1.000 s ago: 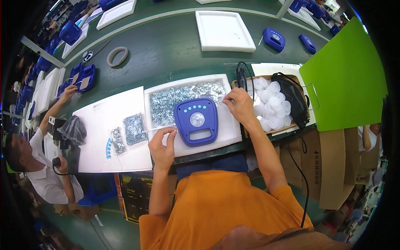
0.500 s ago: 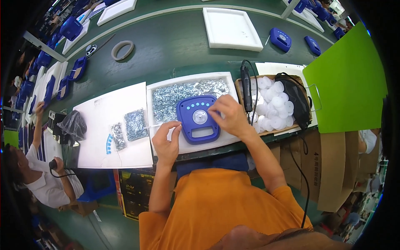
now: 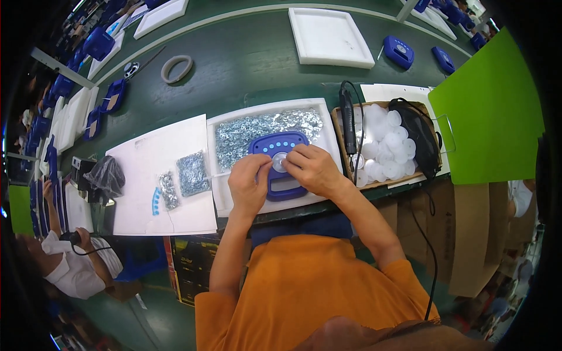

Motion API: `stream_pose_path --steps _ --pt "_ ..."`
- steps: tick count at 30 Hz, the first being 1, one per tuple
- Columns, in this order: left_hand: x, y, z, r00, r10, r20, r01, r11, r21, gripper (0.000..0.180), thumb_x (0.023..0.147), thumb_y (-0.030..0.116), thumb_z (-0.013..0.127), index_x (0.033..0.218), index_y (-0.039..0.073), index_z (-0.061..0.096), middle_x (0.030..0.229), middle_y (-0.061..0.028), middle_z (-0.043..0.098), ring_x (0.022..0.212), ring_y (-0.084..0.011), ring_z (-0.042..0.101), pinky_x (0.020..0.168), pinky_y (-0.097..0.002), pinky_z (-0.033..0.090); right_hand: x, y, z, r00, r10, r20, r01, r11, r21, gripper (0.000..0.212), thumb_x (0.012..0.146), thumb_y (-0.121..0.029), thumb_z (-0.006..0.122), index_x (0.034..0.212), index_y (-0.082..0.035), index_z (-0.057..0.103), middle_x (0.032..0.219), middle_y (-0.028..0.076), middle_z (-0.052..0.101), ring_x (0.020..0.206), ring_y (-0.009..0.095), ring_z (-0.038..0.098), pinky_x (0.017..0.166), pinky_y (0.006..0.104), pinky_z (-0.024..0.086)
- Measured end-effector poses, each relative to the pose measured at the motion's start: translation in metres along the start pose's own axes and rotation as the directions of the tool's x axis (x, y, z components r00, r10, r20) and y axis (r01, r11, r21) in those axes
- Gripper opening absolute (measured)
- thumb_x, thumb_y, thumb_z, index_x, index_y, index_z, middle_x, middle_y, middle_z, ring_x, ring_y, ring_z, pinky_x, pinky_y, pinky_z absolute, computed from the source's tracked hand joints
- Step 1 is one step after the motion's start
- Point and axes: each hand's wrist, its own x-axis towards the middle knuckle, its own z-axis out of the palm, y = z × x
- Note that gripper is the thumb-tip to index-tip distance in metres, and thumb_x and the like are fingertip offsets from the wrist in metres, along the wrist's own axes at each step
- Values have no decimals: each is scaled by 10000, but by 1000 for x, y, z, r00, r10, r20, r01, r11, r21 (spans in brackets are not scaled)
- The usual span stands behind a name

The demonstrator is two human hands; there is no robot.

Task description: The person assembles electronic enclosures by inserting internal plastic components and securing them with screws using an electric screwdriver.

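Nearest, above the orange shirt (image 3: 304, 275), the person's left hand (image 3: 248, 186) and right hand (image 3: 316, 169) meet over the blue plastic casing (image 3: 274, 150), which lies face up on the front of a white foam tray (image 3: 227, 199). Each grip is at the clear round disc (image 3: 278, 163) in the casing's middle, thumb and forefinger drawn close together, one on either side; whether either pinches a small part I cannot tell. Behind the casing, the tray carries a spread of small metal hardware (image 3: 234, 143). Just right of the tray, a cardboard box (image 3: 336, 120) holds translucent plastic discs (image 3: 389, 140), with a black pen-shaped power tool (image 3: 347, 120) along its left side and a black pouch (image 3: 418, 140) on its right. To the left, a white board (image 3: 137, 175) bears two clear bags of metal parts (image 3: 193, 174) and a blue strip (image 3: 156, 202). Farther off, on the green worktop (image 3: 246, 64), lie a tape ring (image 3: 164, 70), another foam tray (image 3: 331, 38) and two more blue casings (image 3: 398, 51).
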Motion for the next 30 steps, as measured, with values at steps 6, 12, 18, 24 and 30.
stream_pose_path --steps 6,12,18,24,30 --pt "11 2 13 982 159 106 -172 977 125 93 941 15 836 1018 53 801 1036 -106 817 1009 -336 780 1001 -470 611 -13 0 -10 966 213 -145 -205 976 67 178 920 -85 813 1095 -52 821 993 57 739 937 262 743 765 386 621" --pt "8 5 16 947 245 210 -292 927 237 94 927 22 816 1004 74 804 1056 -70 804 1045 -293 785 1082 -507 594 -28 -4 -21 947 268 -175 -255 962 94 133 926 -63 838 1058 -48 826 966 63 751 909 264 751 739 394 625" --pt "7 11 14 917 309 254 -389 832 395 153 912 44 741 1040 85 813 1094 -45 797 1140 -260 775 1174 -514 547 -36 -3 -21 941 283 -186 -266 958 109 115 925 -62 841 1038 -44 823 947 66 751 889 267 750 727 386 624" --pt "4 10 14 910 297 289 -399 819 414 165 918 48 733 1056 76 819 1114 -47 804 1157 -262 776 1189 -533 539 -40 -3 -19 936 297 -187 -277 953 126 83 933 -64 836 1012 -42 819 937 66 750 883 262 745 716 382 619" --pt "3 8 13 909 292 299 -398 824 404 167 922 46 738 1062 72 826 1123 -55 806 1162 -270 775 1196 -545 537 -41 -3 -20 936 304 -179 -285 951 124 68 942 -79 838 989 -38 811 932 65 748 881 257 744 717 377 618"
